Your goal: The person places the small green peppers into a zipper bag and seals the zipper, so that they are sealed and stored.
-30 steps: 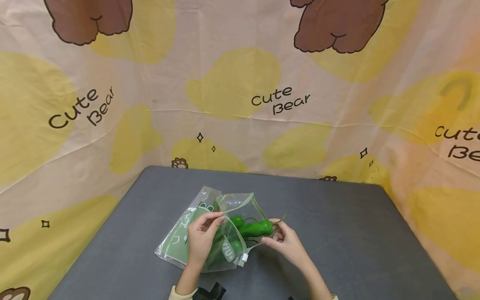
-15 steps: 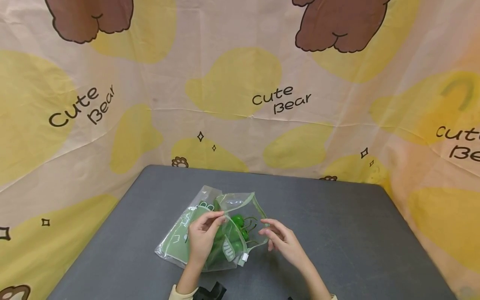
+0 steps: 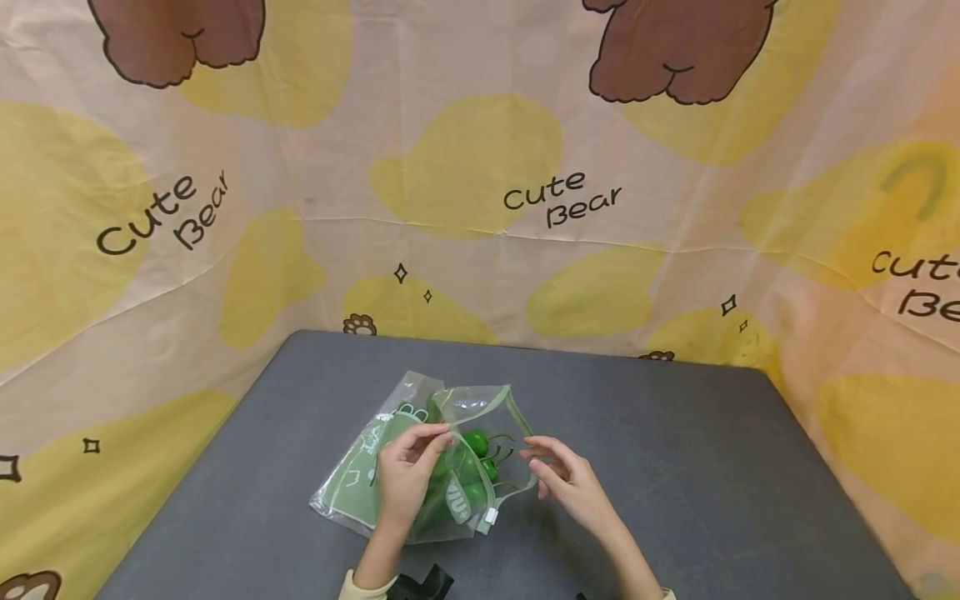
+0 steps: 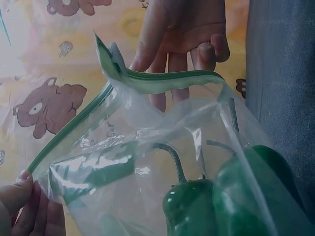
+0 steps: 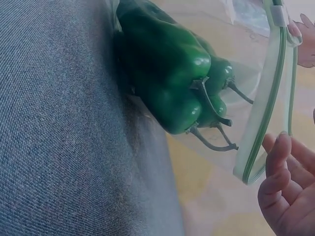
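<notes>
A clear zip bag [image 3: 469, 403] with a green rim and white slider [image 3: 490, 517] lies with its mouth to the right. Inside it are several green peppers [image 5: 170, 105] with curved stems. My left hand [image 3: 405, 475] pinches the near-left rim between thumb and fingers, also seen at the lower left of the left wrist view. At the mouth's right side my right hand [image 3: 566, 483] has its fingers loosely bent and spread, touching the rim, with no pepper in it. The left wrist view shows the right thumb before the rim and fingers behind it.
Beneath the bag is a dark grey tabletop [image 3: 675, 467]. Under or beside its left part lies another clear package [image 3: 348, 483] with a green cartoon print. A cloth [image 3: 465, 167] with bears and yellow patches hangs behind the table and at its sides.
One second ago my right hand held a pepper at the bag's mouth. That pepper is now inside, and the hand has let go and sits at the rim. The left hand has kept its hold.
</notes>
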`<move>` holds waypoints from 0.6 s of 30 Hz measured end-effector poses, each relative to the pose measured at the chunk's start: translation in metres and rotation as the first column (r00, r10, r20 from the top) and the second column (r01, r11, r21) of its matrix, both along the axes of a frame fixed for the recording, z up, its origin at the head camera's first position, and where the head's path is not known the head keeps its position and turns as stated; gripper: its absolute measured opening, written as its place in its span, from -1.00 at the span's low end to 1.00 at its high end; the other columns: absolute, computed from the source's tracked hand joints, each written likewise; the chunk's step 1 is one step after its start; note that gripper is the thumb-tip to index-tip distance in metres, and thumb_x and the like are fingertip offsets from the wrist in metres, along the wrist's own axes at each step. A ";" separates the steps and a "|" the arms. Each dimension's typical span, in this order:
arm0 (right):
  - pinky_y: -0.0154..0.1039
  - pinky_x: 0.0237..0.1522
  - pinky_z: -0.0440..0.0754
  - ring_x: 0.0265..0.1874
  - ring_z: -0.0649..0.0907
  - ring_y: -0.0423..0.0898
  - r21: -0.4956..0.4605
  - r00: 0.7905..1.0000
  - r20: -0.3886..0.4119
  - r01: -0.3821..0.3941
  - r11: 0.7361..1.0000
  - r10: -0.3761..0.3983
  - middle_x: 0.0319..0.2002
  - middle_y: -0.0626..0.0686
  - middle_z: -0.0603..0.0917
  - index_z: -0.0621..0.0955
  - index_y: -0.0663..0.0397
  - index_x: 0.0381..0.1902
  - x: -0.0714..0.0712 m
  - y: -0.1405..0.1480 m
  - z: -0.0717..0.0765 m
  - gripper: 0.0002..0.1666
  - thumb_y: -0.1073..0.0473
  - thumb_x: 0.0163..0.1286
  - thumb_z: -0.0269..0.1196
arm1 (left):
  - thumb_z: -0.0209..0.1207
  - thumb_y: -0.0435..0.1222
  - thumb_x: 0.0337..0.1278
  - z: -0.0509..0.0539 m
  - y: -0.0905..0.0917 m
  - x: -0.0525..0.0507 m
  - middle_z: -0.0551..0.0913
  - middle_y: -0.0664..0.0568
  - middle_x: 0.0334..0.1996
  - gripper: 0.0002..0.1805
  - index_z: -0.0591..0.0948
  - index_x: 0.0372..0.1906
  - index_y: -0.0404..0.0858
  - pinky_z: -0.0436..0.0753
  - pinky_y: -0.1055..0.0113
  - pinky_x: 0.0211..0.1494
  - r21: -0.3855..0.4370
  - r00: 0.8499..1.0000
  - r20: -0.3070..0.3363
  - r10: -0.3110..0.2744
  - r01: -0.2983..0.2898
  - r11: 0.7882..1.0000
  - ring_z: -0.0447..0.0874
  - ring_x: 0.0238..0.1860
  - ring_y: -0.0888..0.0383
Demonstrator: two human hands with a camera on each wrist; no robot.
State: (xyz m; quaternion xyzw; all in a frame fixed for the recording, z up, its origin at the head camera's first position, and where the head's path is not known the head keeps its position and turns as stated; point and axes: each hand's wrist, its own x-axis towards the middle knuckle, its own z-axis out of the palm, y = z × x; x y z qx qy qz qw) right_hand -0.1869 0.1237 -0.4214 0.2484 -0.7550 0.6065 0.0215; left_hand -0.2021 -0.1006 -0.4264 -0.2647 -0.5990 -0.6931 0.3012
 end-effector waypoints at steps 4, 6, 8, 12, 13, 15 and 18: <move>-0.23 -0.74 0.50 -0.68 0.51 0.12 0.003 1.000 0.015 0.011 1.000 -0.011 -0.15 0.32 0.57 0.40 0.41 0.02 0.001 0.001 0.001 -0.69 0.40 0.32 0.04 | 0.07 -0.78 -0.16 -0.001 0.004 0.000 0.60 -0.26 -0.49 -0.83 0.53 -0.36 -0.62 0.62 0.43 -0.33 0.008 0.999 -0.003 -0.037 0.037 0.999 0.63 -0.42 0.15; -0.30 -0.72 0.50 -0.67 0.51 0.15 0.000 0.999 0.030 0.013 1.000 -0.013 -0.13 0.35 0.55 0.40 0.43 0.01 0.001 0.001 0.000 -0.68 0.40 0.31 0.05 | 0.07 -0.77 -0.14 -0.003 0.007 0.000 0.59 -0.29 -0.49 -0.84 0.53 -0.36 -0.63 0.62 0.43 -0.33 0.009 0.999 0.020 -0.044 0.044 0.999 0.63 -0.42 0.14; -0.34 -0.70 0.51 -0.67 0.51 0.18 -0.004 0.999 0.040 0.012 1.000 -0.012 -0.11 0.37 0.54 0.40 0.44 0.01 0.001 0.001 0.000 -0.68 0.39 0.31 0.05 | 0.09 -0.74 -0.12 -0.006 0.011 0.001 0.59 -0.30 -0.50 -0.85 0.54 -0.35 -0.61 0.62 0.42 -0.34 0.008 0.998 0.060 -0.020 0.020 1.000 0.63 -0.42 0.16; -0.32 -0.68 0.53 -0.65 0.50 0.20 -0.012 0.999 0.041 0.001 1.000 0.000 -0.12 0.38 0.54 0.41 0.47 -0.01 -0.001 0.002 -0.005 -0.70 0.38 0.32 0.05 | 0.13 -0.65 -0.06 -0.010 0.022 0.003 0.60 -0.27 -0.49 -0.90 0.55 -0.34 -0.58 0.63 0.40 -0.33 0.041 0.989 0.141 0.034 -0.041 0.998 0.63 -0.42 0.19; -0.31 -0.67 0.54 -0.64 0.51 0.20 -0.011 0.999 0.037 0.002 1.000 -0.001 -0.14 0.36 0.55 0.41 0.48 -0.03 -0.001 0.002 -0.004 -0.71 0.38 0.33 0.04 | 0.14 -0.63 -0.05 -0.011 0.025 0.003 0.60 -0.28 -0.49 -0.90 0.55 -0.34 -0.58 0.63 0.39 -0.33 0.060 0.988 0.148 0.041 -0.051 0.997 0.63 -0.42 0.18; -0.28 -0.64 0.56 -0.63 0.51 0.18 -0.011 1.000 0.027 0.001 1.000 0.000 -0.18 0.31 0.58 0.44 0.48 -0.08 -0.002 0.003 -0.004 -0.74 0.38 0.32 0.05 | 0.15 -0.61 -0.04 -0.014 0.031 0.003 0.60 -0.31 -0.49 -0.90 0.54 -0.35 -0.59 0.64 0.37 -0.33 0.097 0.988 0.148 0.044 -0.059 0.994 0.64 -0.42 0.17; -0.25 -0.65 0.55 -0.65 0.49 0.11 -0.022 0.999 -0.016 -0.036 0.999 0.035 -0.27 0.21 0.63 0.52 0.44 -0.18 -0.003 0.003 -0.005 -0.82 0.41 0.30 0.07 | 0.15 -0.61 -0.04 -0.017 0.039 0.004 0.59 -0.34 -0.50 -0.90 0.54 -0.36 -0.61 0.64 0.37 -0.34 0.124 0.982 0.182 0.051 -0.074 0.989 0.65 -0.43 0.18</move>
